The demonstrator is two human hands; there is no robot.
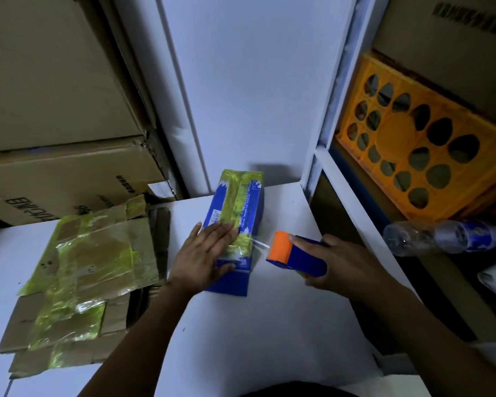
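left fingers (224, 230) straight and close together, pressed flat on top of the blue box (235, 202), over its yellow-green tape strip; left hand (204, 253) covering the near end of the lid. right fingers (299, 239) curled round the blue tape dispenser (304, 260), right hand (338, 265) gripping it just beside the box's right edge, orange end turned toward the box. thin clear tape strand (259, 245) stretched from dispenser to box top. box lying lengthwise on the white bench (269, 333), far end near the pale wall panel (255, 81). left of it, flattened cardboard (89, 267) patched with yellow-green tape. beyond that, stacked brown cartons (55, 110). at right, off the bench, an orange crate (413, 156) with round holes and a plastic bottle (441, 236) lying flat.
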